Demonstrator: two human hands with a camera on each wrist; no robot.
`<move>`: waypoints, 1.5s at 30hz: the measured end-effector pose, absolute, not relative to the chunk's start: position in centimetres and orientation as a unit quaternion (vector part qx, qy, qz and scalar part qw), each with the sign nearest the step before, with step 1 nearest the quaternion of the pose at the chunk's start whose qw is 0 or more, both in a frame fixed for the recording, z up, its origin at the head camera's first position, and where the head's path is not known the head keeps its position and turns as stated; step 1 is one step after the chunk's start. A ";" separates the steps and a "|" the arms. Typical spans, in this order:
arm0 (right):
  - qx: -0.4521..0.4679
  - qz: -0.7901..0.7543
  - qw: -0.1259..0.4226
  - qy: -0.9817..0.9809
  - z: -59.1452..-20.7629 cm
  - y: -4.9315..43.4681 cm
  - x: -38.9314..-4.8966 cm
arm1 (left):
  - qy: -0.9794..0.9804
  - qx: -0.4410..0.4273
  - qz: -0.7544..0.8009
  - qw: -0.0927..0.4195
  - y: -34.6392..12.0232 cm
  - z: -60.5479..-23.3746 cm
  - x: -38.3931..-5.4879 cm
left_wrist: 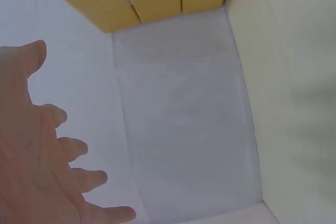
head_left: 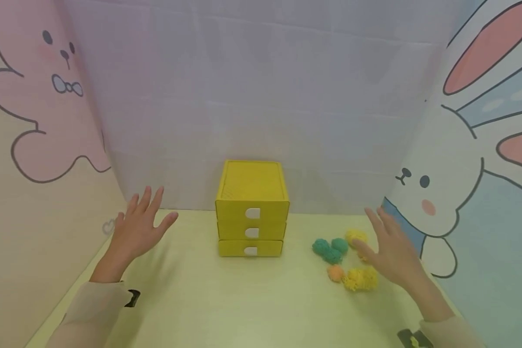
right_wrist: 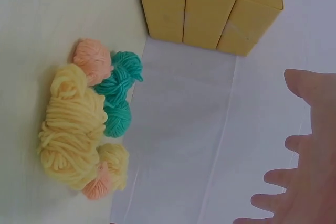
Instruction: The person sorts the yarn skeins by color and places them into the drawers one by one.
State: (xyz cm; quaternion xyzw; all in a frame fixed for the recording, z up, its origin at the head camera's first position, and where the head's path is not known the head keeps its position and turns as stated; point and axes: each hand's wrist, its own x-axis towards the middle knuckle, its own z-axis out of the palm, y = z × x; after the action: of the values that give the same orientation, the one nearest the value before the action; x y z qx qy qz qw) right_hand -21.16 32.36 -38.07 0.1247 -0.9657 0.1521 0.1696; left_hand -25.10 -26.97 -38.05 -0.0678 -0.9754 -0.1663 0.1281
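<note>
My left hand (head_left: 139, 229) hovers over the left side of the table, fingers spread, holding nothing. On the right, my right hand (head_left: 393, 251) is raised beside a group of yarn balls, its fingers extended and nothing in its grasp. The group has teal yarn (head_left: 330, 251), a peach yarn ball (head_left: 336, 273), a yellow yarn skein (head_left: 360, 279) and more yellow yarn (head_left: 355, 237) behind. A second peach ball (right_wrist: 98, 183) shows in the right wrist view. Between the hands stands a yellow drawer box (head_left: 252, 181) with three stacked drawers and white handle tabs; the drawers look closed.
A pale back wall (head_left: 261, 96) rises behind the drawer box. Side panels close in the table, with a pink cartoon bear (head_left: 43, 130) at left and a white rabbit (head_left: 443, 193) at right. The light tabletop (head_left: 243, 304) stretches in front of the box.
</note>
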 end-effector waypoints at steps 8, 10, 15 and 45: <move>0.160 0.266 0.097 -0.946 -36.5 29.8 -21.1 | -0.949 -0.099 -0.294 0.060 -25.4 -36.3 -26.5; 0.172 0.288 0.088 -0.938 -36.0 29.0 -21.0 | -0.940 -0.109 -0.319 0.049 -25.1 -35.9 -26.8; 0.192 0.315 0.069 -0.927 -35.2 27.2 -21.0 | -0.922 -0.114 -0.370 0.005 -23.9 -34.7 -27.2; 0.227 0.572 -0.218 -0.757 -36.0 18.8 -23.4 | -0.802 -0.087 -0.565 -0.171 -17.3 -33.2 -31.1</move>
State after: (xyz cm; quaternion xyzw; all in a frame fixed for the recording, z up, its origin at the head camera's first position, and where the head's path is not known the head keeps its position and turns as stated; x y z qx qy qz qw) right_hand -23.44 18.81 -36.03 0.2272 -0.7570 0.5725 -0.2181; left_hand -31.06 -17.29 -33.16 -0.0871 -0.8022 -0.5654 -0.1707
